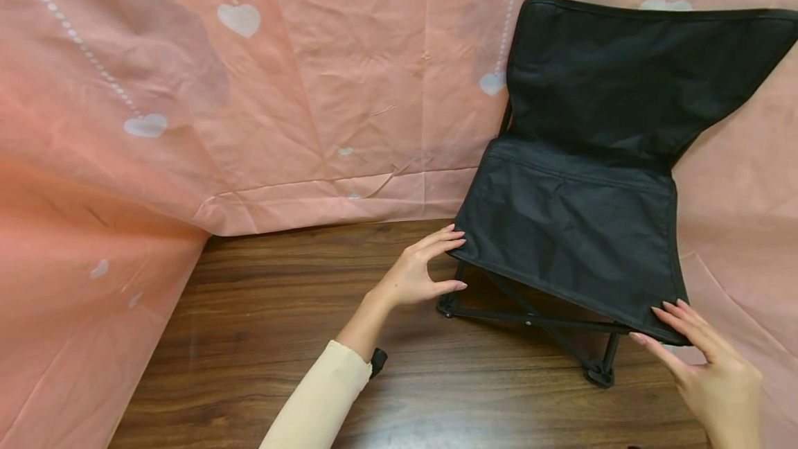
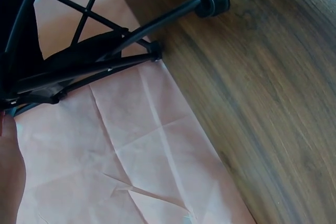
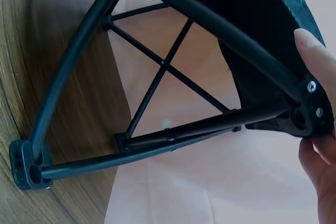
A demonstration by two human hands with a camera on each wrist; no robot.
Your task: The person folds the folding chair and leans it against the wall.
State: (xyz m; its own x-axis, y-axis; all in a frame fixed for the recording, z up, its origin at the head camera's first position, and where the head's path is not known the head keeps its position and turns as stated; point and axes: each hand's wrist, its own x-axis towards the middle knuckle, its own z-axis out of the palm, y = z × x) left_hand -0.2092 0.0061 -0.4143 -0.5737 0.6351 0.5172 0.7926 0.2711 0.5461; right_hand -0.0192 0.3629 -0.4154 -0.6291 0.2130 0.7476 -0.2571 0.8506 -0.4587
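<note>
In the right half of the head frame, upright on the wooden floor [image 1: 249, 310]: a black chair [image 1: 592, 165], long axis from the front of the seat [image 1: 561, 234] up to the backrest [image 1: 630, 75] at upper right. Near frame centre: left hand [image 1: 410, 276], fingertips on the near-left seat corner, thumb spread free, no grip. At lower right: right hand [image 1: 713, 369], thumb and fingers around the opposite front corner, apparently pinching. Equally near, both, with the front edge slanting down rightward between.
</note>
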